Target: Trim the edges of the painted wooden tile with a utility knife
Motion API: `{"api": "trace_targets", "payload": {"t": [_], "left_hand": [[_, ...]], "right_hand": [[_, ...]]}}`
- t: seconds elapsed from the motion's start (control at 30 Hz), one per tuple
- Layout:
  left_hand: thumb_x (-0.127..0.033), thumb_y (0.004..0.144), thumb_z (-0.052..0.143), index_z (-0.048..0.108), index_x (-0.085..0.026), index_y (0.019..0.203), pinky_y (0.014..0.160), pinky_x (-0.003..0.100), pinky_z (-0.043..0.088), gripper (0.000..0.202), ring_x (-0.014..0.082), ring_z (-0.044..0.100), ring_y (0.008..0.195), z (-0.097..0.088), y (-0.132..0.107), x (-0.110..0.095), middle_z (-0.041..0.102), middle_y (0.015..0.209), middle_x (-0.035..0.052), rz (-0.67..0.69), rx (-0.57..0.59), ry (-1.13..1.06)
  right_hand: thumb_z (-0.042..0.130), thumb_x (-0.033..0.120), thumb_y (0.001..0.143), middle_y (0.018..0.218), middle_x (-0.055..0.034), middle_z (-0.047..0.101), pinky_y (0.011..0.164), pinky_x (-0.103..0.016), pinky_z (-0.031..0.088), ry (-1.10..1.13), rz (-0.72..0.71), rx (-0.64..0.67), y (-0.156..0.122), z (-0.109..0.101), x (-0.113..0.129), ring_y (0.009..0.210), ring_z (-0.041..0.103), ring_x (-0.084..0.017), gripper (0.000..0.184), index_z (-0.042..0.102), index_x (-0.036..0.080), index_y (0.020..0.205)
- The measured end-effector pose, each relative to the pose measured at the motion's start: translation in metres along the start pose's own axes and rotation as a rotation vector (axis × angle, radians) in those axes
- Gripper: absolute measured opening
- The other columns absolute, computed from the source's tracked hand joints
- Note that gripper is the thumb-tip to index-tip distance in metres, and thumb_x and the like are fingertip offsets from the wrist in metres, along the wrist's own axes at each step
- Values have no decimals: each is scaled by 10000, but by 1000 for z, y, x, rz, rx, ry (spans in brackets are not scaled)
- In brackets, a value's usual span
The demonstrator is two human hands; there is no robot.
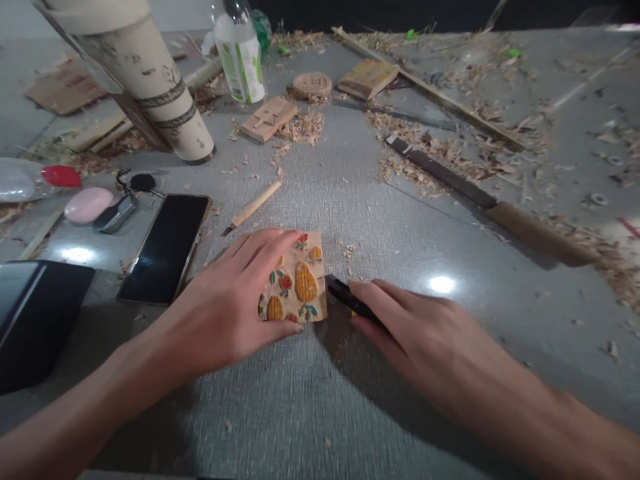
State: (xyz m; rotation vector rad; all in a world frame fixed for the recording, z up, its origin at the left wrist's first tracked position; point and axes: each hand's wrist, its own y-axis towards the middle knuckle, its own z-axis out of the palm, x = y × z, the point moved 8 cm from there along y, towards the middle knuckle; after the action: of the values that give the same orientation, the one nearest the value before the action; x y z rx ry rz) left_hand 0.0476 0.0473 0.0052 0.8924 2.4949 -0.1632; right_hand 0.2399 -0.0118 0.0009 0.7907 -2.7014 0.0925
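Note:
A small square wooden block with carved fruit shapes painted yellow, red and green rests on the grey table. My left hand grips it from the left, fingers over the far edge and thumb along the near edge. In my right hand is a black utility knife, its tip at the block's right edge. Whether the blade touches the wood I cannot tell. Just beyond my left hand lies a carving chisel with a light wooden handle.
Left of my hands are a phone, a pink oval item and a dark box-like object. Behind stand a patterned cylinder and a bottle. Carved wood pieces, shavings and a long wooden-handled file lie farther back.

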Motion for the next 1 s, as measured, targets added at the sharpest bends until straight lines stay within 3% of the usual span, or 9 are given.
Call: {"api": "trace_targets", "payload": {"t": [0.17,0.4,0.8,1.0], "left_hand": [[-443,854,902,334,-345,1697,1326,611,403,1022,409,468,1587,-1,5,6,477,1723,109,19,59,-55],[-524,877,870,381,-306,1682,1287,667,428,967,425,466,1569,1,2,0,519,1658,157,-21,-10,-16],[-487,911,827,368,-334,1667,1264,692,438,897,429,510,1514,2,-3,-9,554,1609,145,-66,-55,49],[-496,868,873,353,-356,1672,1262,648,458,968,421,505,1543,2,5,-2,508,1684,127,10,22,-36]], "right_hand": [[453,310,1180,990,-29,734,547,-370,324,12,-77,28,3,-2,-9,660,702,-202,231,571,206,1349],[510,258,1137,900,-15,720,501,-373,309,67,100,-32,-1,2,3,591,690,-206,111,598,199,1171],[539,254,1117,791,9,710,518,-342,348,187,186,-38,0,-1,1,568,644,-180,72,595,220,1086],[551,302,1126,940,-30,778,600,-317,456,159,-3,81,5,-10,-27,680,691,-175,192,687,252,1251]]}}
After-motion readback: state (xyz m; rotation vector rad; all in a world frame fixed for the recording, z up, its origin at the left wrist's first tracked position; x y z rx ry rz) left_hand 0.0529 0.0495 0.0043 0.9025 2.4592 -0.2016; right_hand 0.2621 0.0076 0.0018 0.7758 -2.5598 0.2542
